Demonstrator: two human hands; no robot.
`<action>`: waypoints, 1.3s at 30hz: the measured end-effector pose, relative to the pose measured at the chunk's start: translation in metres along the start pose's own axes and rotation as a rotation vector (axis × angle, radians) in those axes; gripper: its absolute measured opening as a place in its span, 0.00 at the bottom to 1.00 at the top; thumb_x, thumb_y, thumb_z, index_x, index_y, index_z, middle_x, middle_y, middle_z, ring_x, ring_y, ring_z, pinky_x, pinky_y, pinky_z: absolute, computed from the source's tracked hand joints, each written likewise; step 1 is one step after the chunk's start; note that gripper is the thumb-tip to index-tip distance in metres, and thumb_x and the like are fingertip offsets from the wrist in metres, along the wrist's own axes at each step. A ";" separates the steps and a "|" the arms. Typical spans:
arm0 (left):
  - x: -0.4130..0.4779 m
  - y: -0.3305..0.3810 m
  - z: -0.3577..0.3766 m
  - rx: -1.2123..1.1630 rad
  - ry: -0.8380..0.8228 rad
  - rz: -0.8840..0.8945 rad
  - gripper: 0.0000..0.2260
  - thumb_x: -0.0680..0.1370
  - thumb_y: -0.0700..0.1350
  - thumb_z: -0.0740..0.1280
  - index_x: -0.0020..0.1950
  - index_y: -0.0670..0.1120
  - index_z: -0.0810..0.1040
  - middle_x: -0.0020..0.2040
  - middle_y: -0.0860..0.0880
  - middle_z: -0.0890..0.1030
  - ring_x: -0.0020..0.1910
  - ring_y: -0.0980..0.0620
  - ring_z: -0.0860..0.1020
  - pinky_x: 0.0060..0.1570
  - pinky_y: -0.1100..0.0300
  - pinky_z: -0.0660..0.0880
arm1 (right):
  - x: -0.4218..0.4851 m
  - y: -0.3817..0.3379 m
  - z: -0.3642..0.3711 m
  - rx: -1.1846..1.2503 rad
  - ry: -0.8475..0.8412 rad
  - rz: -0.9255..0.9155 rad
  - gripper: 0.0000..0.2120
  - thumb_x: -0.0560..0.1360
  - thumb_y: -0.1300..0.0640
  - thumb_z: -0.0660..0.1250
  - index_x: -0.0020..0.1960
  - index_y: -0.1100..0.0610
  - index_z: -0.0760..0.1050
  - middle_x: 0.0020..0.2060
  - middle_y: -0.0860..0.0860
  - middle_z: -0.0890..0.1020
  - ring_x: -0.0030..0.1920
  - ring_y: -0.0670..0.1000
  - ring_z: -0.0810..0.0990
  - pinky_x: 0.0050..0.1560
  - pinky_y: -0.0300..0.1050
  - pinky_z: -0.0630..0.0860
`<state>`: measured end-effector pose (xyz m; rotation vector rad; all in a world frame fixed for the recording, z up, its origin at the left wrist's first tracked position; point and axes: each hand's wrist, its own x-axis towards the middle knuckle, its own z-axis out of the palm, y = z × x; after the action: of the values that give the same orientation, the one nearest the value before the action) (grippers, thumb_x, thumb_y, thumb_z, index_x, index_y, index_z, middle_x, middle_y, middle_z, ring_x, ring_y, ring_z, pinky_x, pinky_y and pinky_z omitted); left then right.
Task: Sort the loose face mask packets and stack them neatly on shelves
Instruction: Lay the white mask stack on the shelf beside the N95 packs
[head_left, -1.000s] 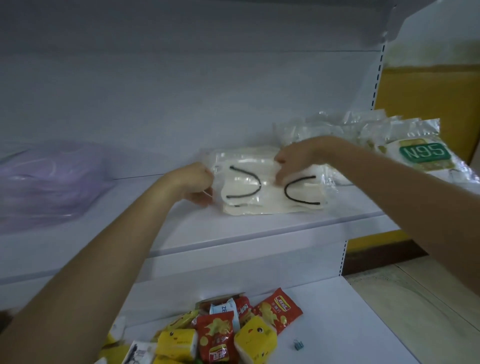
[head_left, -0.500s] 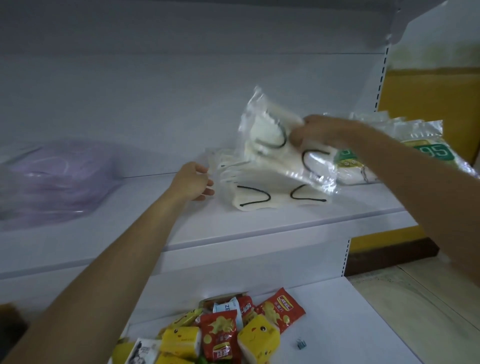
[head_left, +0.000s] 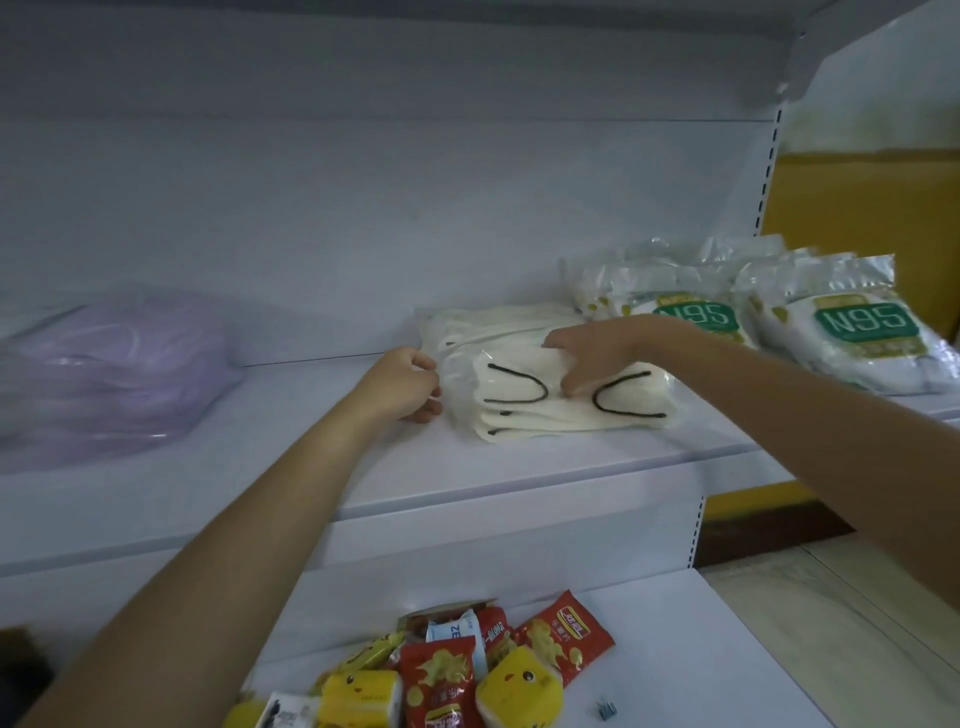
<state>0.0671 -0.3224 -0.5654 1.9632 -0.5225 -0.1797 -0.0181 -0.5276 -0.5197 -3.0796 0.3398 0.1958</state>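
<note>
Snack packets (head_left: 467, 670) lie nearest, on the lower shelf (head_left: 701, 649), not involved. On the middle shelf (head_left: 363, 467), the mask packet (head_left: 524, 387) that was held raised half a second ago now lies on top of the white stack (head_left: 545, 423); judged one more sorted. The right hand (head_left: 592, 351) grips it, thumb on its face. The left hand (head_left: 402, 384) is curled at the stack's left edge; a pinch cannot be confirmed. N95 packets (head_left: 852, 322) sit farther right.

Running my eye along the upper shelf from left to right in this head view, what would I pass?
Purple packets → left hand → white mask packets with black loops → N95 packets. The right hand lies over the white ones, so it has no place of its own.
</note>
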 end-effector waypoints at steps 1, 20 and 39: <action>0.001 0.002 0.000 0.035 -0.002 0.019 0.04 0.80 0.38 0.58 0.48 0.45 0.71 0.39 0.48 0.76 0.34 0.53 0.77 0.34 0.61 0.75 | -0.004 0.001 -0.003 0.039 -0.016 -0.019 0.35 0.74 0.51 0.66 0.76 0.48 0.52 0.73 0.49 0.62 0.71 0.53 0.63 0.67 0.46 0.60; -0.005 0.006 0.022 0.527 -0.007 0.217 0.15 0.80 0.52 0.60 0.63 0.47 0.75 0.69 0.40 0.66 0.69 0.45 0.64 0.65 0.59 0.61 | -0.053 0.000 0.057 0.021 0.098 -0.245 0.27 0.80 0.49 0.50 0.76 0.46 0.43 0.76 0.46 0.44 0.75 0.44 0.41 0.73 0.43 0.39; 0.058 0.025 0.031 0.895 -0.247 0.211 0.27 0.82 0.58 0.48 0.78 0.48 0.49 0.79 0.48 0.47 0.77 0.49 0.45 0.72 0.51 0.44 | 0.033 0.014 0.000 0.142 0.167 -0.132 0.25 0.82 0.52 0.48 0.77 0.52 0.47 0.77 0.52 0.48 0.76 0.50 0.45 0.73 0.47 0.42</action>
<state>0.1011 -0.3825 -0.5505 2.7394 -1.1031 -0.0511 0.0105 -0.5480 -0.5241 -2.9688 0.1468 -0.0864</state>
